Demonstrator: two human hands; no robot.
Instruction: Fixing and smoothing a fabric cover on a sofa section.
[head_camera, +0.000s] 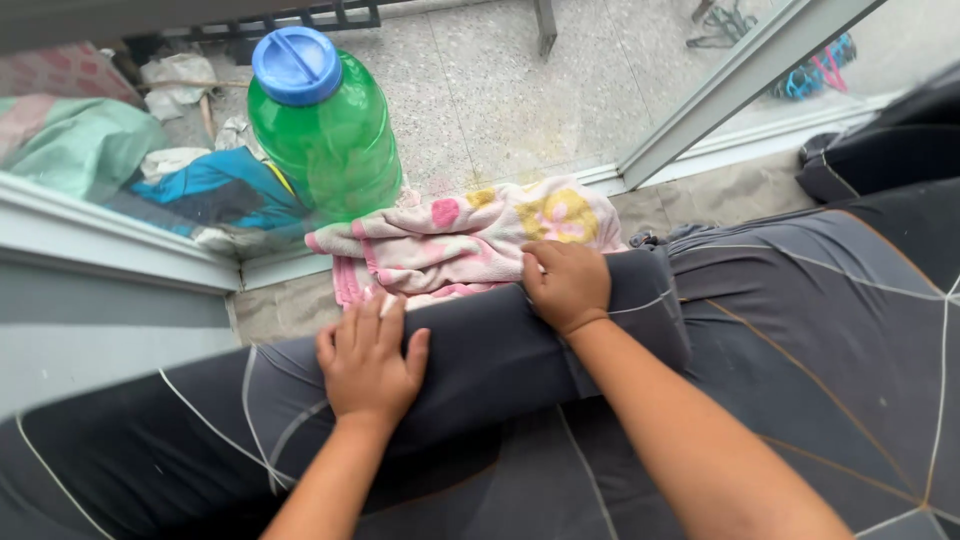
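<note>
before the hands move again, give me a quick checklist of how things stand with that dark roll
1. Left hand flat on the dark grey rolled fabric: ok.
2. Right hand gripping the roll's far edge: ok.
3. Roll even along its length: cannot tell, the left end merges into the dark cover.
4. Pink and yellow floral towel apart from the roll: not ok, it touches the far side.
5. Green plastic jug with blue lid upright: ok.

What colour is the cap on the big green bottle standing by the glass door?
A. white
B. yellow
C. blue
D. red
C: the green bottle carries a round blue cap, standing just behind the pink flowered towel.
</note>
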